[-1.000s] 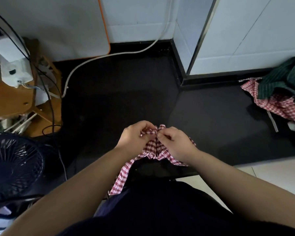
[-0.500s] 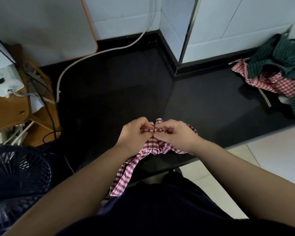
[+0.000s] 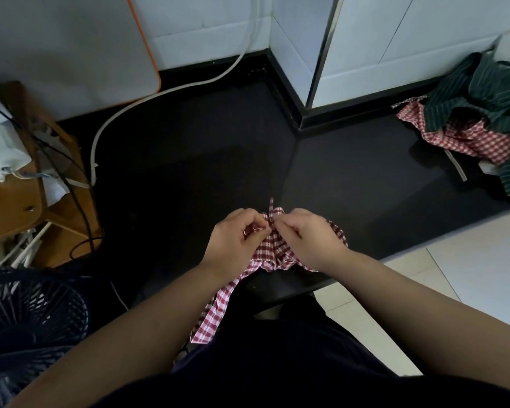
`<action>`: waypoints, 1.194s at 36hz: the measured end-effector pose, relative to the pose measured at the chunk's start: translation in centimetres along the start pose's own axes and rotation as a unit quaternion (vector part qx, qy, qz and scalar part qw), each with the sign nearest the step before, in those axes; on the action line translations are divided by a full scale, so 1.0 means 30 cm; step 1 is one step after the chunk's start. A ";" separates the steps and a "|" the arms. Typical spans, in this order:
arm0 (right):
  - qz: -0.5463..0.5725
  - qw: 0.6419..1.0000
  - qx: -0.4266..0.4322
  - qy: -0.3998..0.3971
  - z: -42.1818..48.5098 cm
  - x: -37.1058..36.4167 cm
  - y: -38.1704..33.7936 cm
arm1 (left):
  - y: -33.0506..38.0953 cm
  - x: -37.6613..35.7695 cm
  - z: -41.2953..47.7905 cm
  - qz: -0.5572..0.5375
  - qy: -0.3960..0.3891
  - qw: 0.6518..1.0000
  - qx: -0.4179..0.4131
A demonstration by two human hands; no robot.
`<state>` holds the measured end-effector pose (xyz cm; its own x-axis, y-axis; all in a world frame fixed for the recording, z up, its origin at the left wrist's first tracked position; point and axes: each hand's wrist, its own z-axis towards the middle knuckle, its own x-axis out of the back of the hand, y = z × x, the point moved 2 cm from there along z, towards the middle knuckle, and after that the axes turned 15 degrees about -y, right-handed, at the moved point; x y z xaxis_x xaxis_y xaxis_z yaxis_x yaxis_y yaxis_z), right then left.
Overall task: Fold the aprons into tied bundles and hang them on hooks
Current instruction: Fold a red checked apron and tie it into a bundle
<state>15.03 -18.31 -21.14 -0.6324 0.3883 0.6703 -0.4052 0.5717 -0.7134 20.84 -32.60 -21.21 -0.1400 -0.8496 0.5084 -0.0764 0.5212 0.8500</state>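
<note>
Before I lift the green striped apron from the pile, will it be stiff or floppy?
Likely floppy: the green striped apron lies crumpled in soft folds. It drapes over the red checked apron, so lifting may drag that along.

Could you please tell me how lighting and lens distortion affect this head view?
In the head view, the wide lens bows the wall tiles and fan; the black surface is dim and swallows detail; the left hand, right hand and red checked apron are sharp.
</note>
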 end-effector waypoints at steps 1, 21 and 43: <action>-0.031 0.999 0.014 -0.021 -0.003 0.001 0.000 | -0.002 -0.001 0.001 0.001 0.002 1.000 -0.002; -0.036 0.991 -0.029 -0.122 0.004 0.032 -0.004 | 0.001 -0.014 0.023 -0.035 -0.032 0.997 0.066; -0.040 0.996 -0.034 -0.075 -0.048 0.047 0.001 | 0.012 -0.008 0.027 0.001 -0.017 0.996 0.086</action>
<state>15.08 -16.72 -19.93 -0.6930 0.2301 0.6833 -0.4162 0.6463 -0.6397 20.04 -32.14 -21.14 -0.1738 -0.8467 0.5030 -0.2432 0.5318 0.8112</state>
